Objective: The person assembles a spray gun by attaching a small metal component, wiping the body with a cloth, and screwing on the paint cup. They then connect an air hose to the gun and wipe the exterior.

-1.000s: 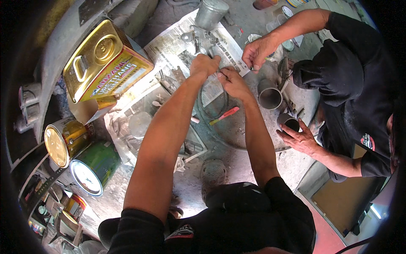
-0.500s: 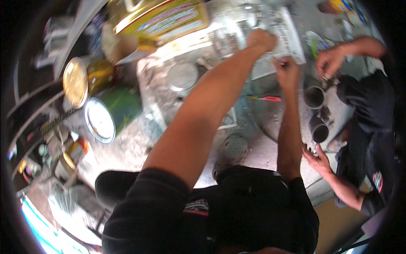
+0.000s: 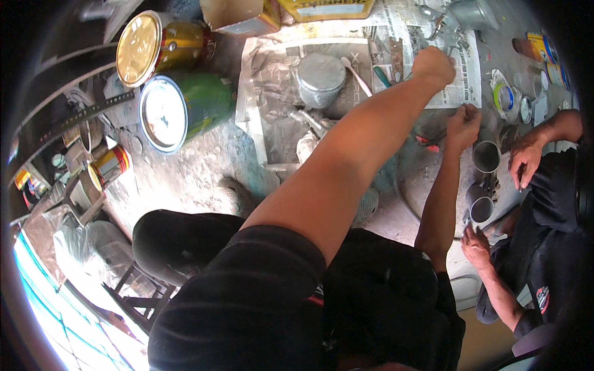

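My left hand (image 3: 433, 67) reaches far out over a newspaper sheet (image 3: 464, 89), fingers curled. What it grips, if anything, is hidden behind the hand. Silvery metal parts (image 3: 436, 26) lie just beyond it. Nearer to me, by the sheet's lower edge, my right hand (image 3: 464, 128) is closed with fingertips pinched together; I cannot make out anything in them. Left of my left hand lie a green-handled tool (image 3: 382, 76) and a white brush-like stick (image 3: 354, 74), beside a round grey metal pot (image 3: 322, 80). A red-handled tool (image 3: 427, 142) rests on the floor left of my right wrist.
A co-worker's hands (image 3: 526, 159) are at the right, near two grey cups (image 3: 487, 156). A green can (image 3: 207, 111) and a yellow can (image 3: 182, 46) lie at left. Beyond stands a yellow tin (image 3: 328, 9). Tape rolls (image 3: 504, 96) sit at right. A hose (image 3: 402, 191) curves nearby.
The view has shifted, so most things appear farther right. My hands keep about the same places by the newspaper. The co-worker's farther hand has come down beside the grey cups.
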Motion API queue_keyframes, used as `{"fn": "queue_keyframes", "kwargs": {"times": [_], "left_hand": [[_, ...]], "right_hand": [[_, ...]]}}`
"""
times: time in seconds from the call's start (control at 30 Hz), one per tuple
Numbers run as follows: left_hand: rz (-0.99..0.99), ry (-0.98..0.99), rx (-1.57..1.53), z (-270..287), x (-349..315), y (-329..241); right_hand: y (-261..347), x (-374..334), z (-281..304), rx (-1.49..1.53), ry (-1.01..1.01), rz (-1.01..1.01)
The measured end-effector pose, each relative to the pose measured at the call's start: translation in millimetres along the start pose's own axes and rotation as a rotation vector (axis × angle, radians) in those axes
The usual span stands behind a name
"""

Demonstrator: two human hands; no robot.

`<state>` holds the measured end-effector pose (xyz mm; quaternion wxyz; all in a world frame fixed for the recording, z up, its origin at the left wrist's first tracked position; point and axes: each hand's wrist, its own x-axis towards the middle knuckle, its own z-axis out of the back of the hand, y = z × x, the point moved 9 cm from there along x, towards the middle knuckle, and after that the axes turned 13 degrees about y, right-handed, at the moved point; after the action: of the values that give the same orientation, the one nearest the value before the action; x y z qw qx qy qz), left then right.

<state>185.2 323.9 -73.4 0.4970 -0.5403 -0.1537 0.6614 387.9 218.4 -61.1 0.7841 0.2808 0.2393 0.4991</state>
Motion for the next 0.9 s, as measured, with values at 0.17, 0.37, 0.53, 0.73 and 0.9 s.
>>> {"fn": "queue_keyframes", "kwargs": {"times": [0.17,0.37,0.53,0.73,0.9], "left_hand": [[-0.244,-0.034,-0.242,25,-119,-37],[-0.194,-0.144,-0.747,54,-282,30],[0.28,-0.24,-0.988,42,-330,196],[0.367,-0.329,-0.991,38,-324,266],[0.258,-0.27,-0.761,37,-302,235]], "right_hand": [[-5,-12,-6,0.091,0.086,0.047],[82,-89,-43,-0.125,0.511,0.379],[55,-180,-55,0.272,0.792,-0.102],[34,-224,-68,0.221,0.595,-0.089],[90,-231,-44,-0.009,0.404,0.247]]}}
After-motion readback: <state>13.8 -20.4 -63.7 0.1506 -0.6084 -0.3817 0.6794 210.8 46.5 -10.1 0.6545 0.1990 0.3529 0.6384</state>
